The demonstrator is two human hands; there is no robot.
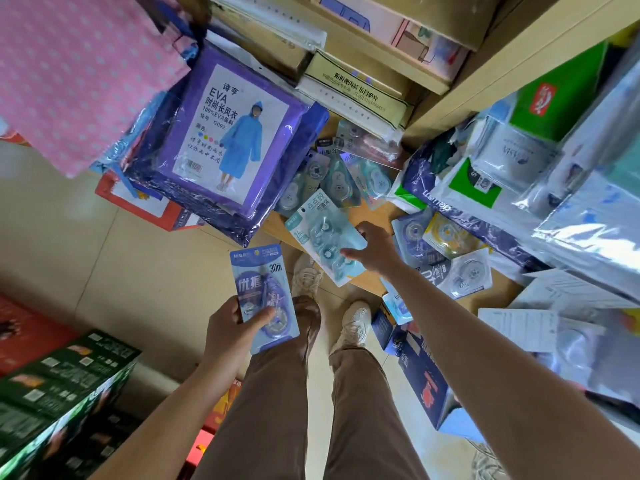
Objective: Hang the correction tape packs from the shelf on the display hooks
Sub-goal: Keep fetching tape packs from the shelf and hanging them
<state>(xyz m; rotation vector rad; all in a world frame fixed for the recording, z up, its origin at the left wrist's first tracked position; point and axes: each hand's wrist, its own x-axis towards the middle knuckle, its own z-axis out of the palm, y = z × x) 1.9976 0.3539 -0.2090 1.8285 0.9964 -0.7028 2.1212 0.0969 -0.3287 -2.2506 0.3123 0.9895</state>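
Left hand (230, 327), at seven o'clock, pinches a flat, glossy blue correction tape pack (265, 296) by its lower end, thumb across the clear blister, the card upright over brown trousers (277, 393). Right hand (375, 249), near centre, grips the three o'clock edge of a rectangular teal pack (322, 237) lying on the wooden shelf (369, 211), thumb on its face. Shiny loose packs (329, 174) lie scattered at its twelve o'clock
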